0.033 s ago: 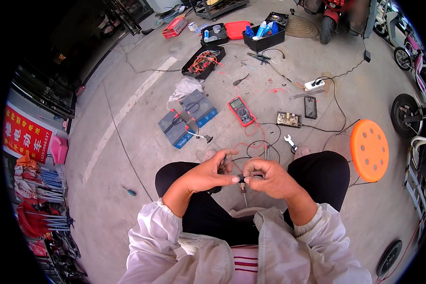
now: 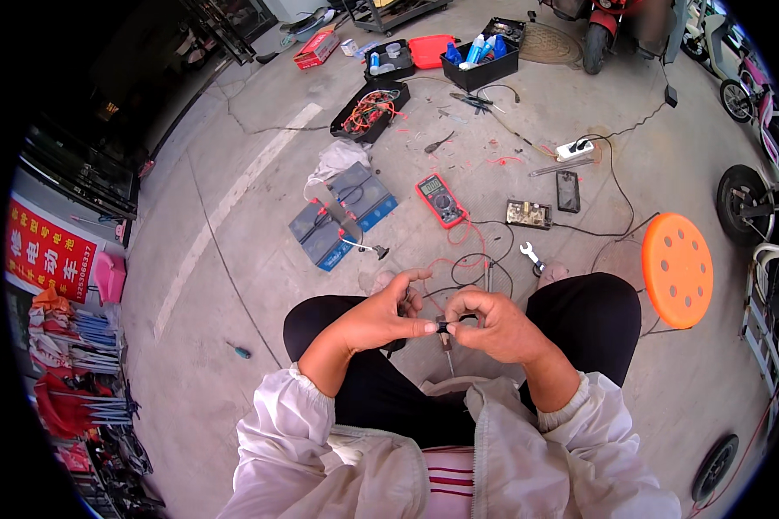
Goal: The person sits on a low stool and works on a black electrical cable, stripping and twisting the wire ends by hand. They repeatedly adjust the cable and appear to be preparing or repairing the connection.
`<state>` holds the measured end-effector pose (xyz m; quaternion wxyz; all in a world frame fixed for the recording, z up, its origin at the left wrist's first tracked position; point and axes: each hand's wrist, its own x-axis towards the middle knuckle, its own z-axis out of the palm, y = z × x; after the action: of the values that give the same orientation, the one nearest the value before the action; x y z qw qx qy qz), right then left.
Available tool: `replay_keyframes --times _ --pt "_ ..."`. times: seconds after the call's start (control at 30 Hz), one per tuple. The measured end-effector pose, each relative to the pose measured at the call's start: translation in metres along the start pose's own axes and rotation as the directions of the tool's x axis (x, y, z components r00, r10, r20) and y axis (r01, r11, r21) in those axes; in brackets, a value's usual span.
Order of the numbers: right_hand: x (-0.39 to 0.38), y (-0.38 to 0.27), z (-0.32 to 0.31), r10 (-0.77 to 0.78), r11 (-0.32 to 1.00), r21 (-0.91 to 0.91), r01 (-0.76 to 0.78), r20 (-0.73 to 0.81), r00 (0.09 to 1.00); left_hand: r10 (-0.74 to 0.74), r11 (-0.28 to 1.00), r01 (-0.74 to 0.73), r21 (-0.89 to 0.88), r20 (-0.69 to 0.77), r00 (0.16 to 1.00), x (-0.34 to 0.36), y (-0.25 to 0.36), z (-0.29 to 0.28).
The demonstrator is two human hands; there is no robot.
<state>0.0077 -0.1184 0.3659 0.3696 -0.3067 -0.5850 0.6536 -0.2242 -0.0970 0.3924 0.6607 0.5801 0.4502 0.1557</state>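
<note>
At lower centre, left hand [image 2: 381, 317] and right hand [image 2: 498, 329] pinch a black part [image 2: 442, 328], probably steadying it. The meter [image 2: 442, 202] lies face-up above.

At the concrete floor's [image 2: 208, 424] left edge, on a red sign [image 2: 48, 251]: large white characters across the middle, smaller yellow ones above and below, plus a row of digits toward the lower right corner. On the red multimeter [image 2: 442, 202], well inside the floor's edges: digits on the display [image 2: 431, 185], small markings around the dial [image 2: 443, 201].
</note>
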Motion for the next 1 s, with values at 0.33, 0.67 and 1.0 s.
replay_keyframes --times 0.33,0.67,1.0 --pt "0.001 0.019 -0.004 0.084 0.981 -0.137 -0.14 -0.353 0.932 -0.144 0.977 0.136 -0.163 -0.04 0.989 0.028 -0.016 0.016" --pt "0.004 0.028 -0.006 0.31 0.932 0.306 -0.192 -0.408 0.859 -0.319 0.776 -0.014 -0.63 -0.413 0.853 0.032 -0.042 -0.009" --pt "0.015 0.048 0.012 0.372 0.922 0.267 -0.279 -0.417 0.829 -0.28 0.779 -0.044 -0.625 -0.41 0.868 0.021 -0.028 -0.002"
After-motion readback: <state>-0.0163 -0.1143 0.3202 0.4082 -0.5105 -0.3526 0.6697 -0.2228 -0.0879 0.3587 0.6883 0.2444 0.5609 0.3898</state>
